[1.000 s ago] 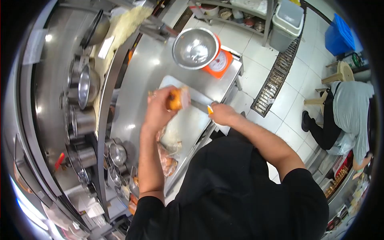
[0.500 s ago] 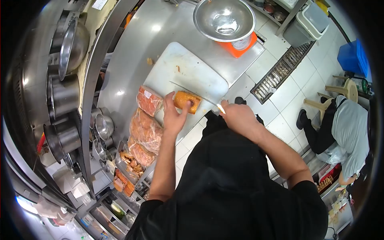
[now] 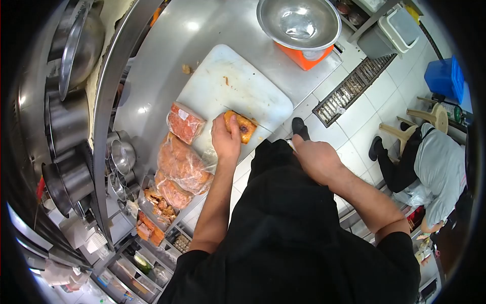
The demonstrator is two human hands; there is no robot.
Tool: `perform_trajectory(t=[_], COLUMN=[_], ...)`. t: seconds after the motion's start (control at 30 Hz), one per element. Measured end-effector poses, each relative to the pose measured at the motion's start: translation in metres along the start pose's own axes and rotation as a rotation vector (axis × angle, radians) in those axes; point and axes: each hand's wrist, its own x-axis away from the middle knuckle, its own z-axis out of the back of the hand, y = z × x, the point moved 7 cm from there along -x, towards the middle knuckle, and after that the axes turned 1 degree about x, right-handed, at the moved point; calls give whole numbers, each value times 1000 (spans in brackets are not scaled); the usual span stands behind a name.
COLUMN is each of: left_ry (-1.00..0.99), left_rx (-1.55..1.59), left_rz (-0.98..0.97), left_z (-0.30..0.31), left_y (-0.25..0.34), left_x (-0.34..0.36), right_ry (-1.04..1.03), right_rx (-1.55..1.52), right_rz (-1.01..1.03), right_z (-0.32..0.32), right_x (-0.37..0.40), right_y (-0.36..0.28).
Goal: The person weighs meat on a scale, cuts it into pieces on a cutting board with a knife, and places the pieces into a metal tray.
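An orange-brown block of food (image 3: 246,131) with a dark spot on its end lies at the near edge of the white cutting board (image 3: 228,68). My left hand (image 3: 226,139) is closed over its left side, the thumb along the top. My right hand (image 3: 316,159) grips a knife (image 3: 264,126) by its pale handle, mostly covered by the fingers. The thin blade reaches over to the block; whether it cuts in cannot be made out. Left of the board lie a plastic-wrapped slab of red meat (image 3: 185,124) and bagged orange-pink meat (image 3: 183,164).
A steel bowl (image 3: 298,23) rests on an orange scale (image 3: 306,57) at the far right of the steel table. Nearer left stands a tray of browned pieces (image 3: 159,207). Pots (image 3: 73,119) fill the left shelf. A person in grey (image 3: 438,162) bends at the right.
My left hand has closed from an open spread onto the block. My right hand has drawn back towards my body, pulling the knife with it. The view has shifted slightly.
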Motion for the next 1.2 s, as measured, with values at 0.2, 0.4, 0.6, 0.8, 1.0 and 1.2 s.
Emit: perform_trajectory(t=[0.2,0.4,0.6,0.8,1.0,1.2], left_ry=[-35,-84,-84,-71,-50,-62], left_rx=[68,52,96,62,61,78], left_rz=[13,30,-7,5,15,13], left_z=[-2,-1,-1,3,1,2], left_y=[-3,-6,-4,2,-1,0], left_x=[-3,-5,-4,-3,-2,-5], right_ry=[5,200,86,11,7,89], right_rx=[17,17,-36,-37,42,77], right_rz=[62,139,124,74,40,14], right_z=[-7,-38,-8,27,8,-30], right_x=[-37,-93,-115,-59,-36,-62], right_y=[-11,-25,-37,-38,-35,-28])
